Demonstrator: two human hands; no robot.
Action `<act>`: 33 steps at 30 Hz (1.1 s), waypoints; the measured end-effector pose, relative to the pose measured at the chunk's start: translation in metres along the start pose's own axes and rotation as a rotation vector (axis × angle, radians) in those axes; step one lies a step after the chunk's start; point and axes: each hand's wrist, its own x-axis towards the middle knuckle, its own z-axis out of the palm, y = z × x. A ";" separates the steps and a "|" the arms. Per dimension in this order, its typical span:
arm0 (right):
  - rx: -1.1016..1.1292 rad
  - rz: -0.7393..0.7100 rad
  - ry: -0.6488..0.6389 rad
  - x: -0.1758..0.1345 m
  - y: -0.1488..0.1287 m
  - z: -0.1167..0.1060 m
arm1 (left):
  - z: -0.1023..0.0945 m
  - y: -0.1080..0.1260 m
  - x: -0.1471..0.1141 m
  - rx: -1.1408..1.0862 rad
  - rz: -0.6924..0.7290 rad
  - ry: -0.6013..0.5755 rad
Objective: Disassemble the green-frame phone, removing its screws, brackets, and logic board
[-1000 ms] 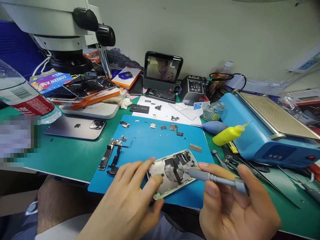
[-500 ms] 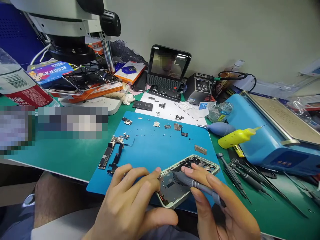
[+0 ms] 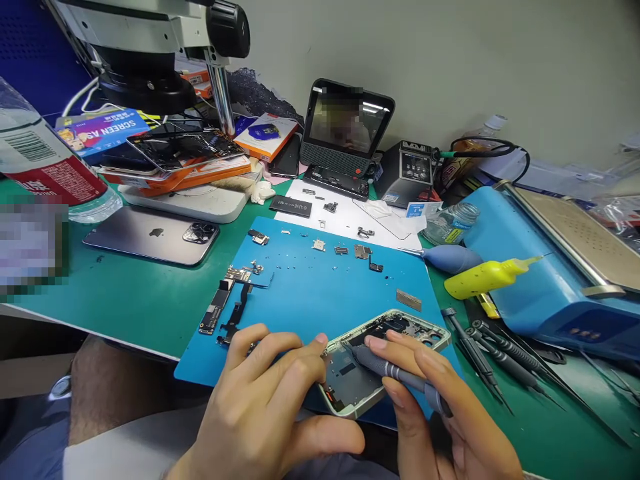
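Tilted above the front edge of the blue mat is an opened phone housing with a pale green metal frame. My left hand grips its left end, fingers along the far edge and thumb at the near side. A grey screwdriver is held in my right hand, between thumb and fingers. Its thin tip points into the housing near the far rim; whether it touches a screw is too small to tell. Past my left hand lie a logic board and a black flex cable.
Small screws and phone parts dot the mat. Several screwdrivers, a yellow bottle and a blue machine stand right. A grey phone and bottle lie left. A microscope overhangs the back left.
The view has turned a little, so the bench things sit slightly differently. Both hands keep nearly the same hold on the housing and screwdriver, whose tip stays near the far rim.
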 end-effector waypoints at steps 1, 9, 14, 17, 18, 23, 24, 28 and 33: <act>0.001 0.009 -0.003 -0.001 0.000 0.000 | 0.000 0.000 0.000 -0.004 0.000 0.002; 0.035 -0.029 0.002 -0.004 0.004 0.000 | 0.000 0.000 -0.003 -0.016 0.001 -0.011; 0.029 -0.019 0.023 -0.005 0.004 0.000 | 0.013 0.002 -0.012 -0.059 -0.064 0.078; 0.020 -0.001 0.028 -0.004 0.003 0.001 | 0.015 0.002 -0.014 -0.059 -0.059 0.078; 0.017 0.013 0.025 -0.004 0.002 0.002 | 0.015 0.002 -0.015 -0.061 -0.061 0.080; 0.028 0.008 0.035 -0.004 0.001 0.003 | 0.014 0.000 -0.015 -0.081 -0.068 0.071; 0.027 0.008 0.035 -0.004 0.000 0.003 | 0.014 0.000 -0.015 -0.079 -0.062 0.070; 0.008 0.004 0.024 -0.003 0.001 0.002 | 0.015 0.001 -0.013 -0.075 -0.058 0.080; 0.009 -0.048 0.001 -0.003 0.004 0.000 | 0.018 0.001 -0.015 -0.090 -0.075 0.090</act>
